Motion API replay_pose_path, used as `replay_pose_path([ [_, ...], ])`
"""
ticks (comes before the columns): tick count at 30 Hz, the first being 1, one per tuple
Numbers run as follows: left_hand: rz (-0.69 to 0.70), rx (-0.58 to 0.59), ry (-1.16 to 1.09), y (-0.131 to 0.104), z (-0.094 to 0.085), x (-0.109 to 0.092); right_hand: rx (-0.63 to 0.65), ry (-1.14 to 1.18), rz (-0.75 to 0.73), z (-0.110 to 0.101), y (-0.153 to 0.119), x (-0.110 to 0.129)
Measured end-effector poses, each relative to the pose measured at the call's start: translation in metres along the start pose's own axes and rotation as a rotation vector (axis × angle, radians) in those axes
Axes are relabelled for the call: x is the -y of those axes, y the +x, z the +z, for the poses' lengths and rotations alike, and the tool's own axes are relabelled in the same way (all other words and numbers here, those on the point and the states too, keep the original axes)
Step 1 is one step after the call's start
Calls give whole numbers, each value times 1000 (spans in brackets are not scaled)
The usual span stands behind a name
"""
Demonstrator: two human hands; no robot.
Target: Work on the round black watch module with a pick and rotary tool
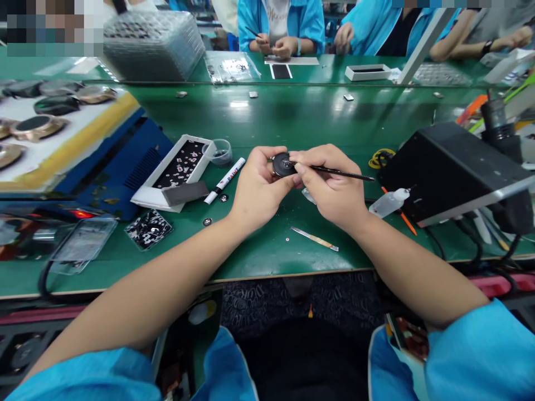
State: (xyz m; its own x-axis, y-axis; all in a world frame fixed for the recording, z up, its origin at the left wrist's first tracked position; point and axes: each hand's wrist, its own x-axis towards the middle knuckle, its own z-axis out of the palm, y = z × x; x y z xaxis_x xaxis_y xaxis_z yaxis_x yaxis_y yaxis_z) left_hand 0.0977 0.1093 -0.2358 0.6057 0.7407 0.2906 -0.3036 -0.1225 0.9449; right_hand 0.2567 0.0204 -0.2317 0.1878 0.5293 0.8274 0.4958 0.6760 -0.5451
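Note:
My left hand [259, 186] is closed around the edge of a round black watch case [283, 165], its dark face tilted up toward me. In my right hand [334, 184] is a thin black stick-like tool [349, 173], pinched between thumb and fingers. Its near end meets the middle of the watch case; the tip is too small to make out. The tool's other end points right. Below the hands, a pair of tweezers [315, 239] lies on the green table [267, 259]. A small pale item [308, 195] is partly hidden beneath my right hand.
On the left are a white box of small parts [200, 172], a paint marker [224, 181], a clear cup [220, 151], a tray of tiny parts [148, 229] and a blue machine [121, 167] bearing watch cases. A squeeze bottle [389, 203] and black device [443, 167] stand right. Co-workers sit opposite.

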Motion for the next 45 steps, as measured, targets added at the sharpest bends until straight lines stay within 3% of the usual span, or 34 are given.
replay_pose_path([
  [12,31,1,-6,3,-1,3,-2,-101,26,0,3,6],
  [16,-3,27,12,1,-3,1,40,-32,80,-1,3,8],
  [27,114,41,19,13,-13,26,30,-83,-71,-3,4,-9],
  [30,108,39,38,15,-16,26,40,-127,-41,-2,6,-9],
  [34,174,61,68,18,-21,27,9,-115,-110,1,10,-2],
  [37,207,114,57,21,-24,28,-40,-110,-50,1,12,5],
  [40,161,118,55,22,-25,25,-9,-81,-20,-1,13,7],
  [45,162,148,-17,20,-24,22,-49,-32,-106,1,15,0],
])
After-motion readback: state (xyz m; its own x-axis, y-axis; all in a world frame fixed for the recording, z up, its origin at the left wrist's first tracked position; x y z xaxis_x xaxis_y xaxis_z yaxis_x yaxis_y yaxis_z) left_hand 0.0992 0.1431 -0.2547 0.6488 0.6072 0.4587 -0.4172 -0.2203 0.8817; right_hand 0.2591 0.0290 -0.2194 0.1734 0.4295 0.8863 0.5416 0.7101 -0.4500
